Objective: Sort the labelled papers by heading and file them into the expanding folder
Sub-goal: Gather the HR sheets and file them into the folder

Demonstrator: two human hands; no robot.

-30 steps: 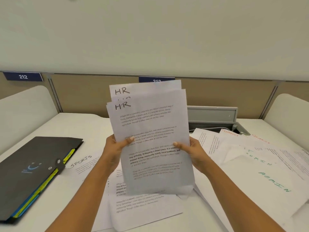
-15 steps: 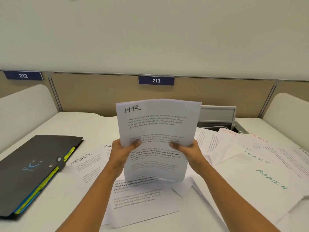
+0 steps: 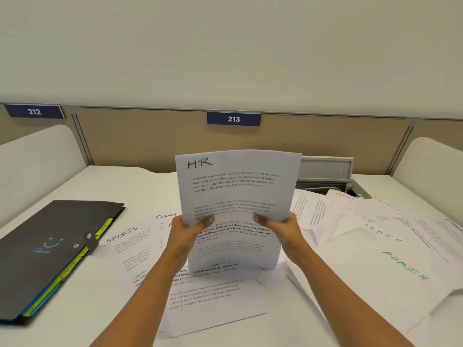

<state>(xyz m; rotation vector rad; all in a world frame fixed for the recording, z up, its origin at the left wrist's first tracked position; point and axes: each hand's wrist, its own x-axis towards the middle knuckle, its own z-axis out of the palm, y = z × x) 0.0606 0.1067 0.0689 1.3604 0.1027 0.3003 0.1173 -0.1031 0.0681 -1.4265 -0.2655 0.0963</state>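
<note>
Nearest me, a printed sheet lies flat on the surface, its heading covered by what I hold. Above it, left hand and right hand both clamp the HR stack at its side edges, thumbs pressed on the front, fingers wrapped behind and out of sight. The stack stands upright, its bottom edge down among the loose sheets; whether it touches them I cannot tell, nor how many pages it holds. Judgement: HR is gathered and squared, so filing it is the step in hand. Expanding folder lies flat, well to my left, flap apparently shut, yellow and blue tabs showing at its edge, tab labels too small to read. The next move calls for freeing one hand, opening the flap and finding the HR pocket. Still unsorted: SPORTS sheet and a FINANCE sheet left of the stack, ADMIN sheets overlapping at right, orange-headed FINANCE sheets farther back, partly buried. Beyond them, a grey cable box is half hidden by the stack.
</note>
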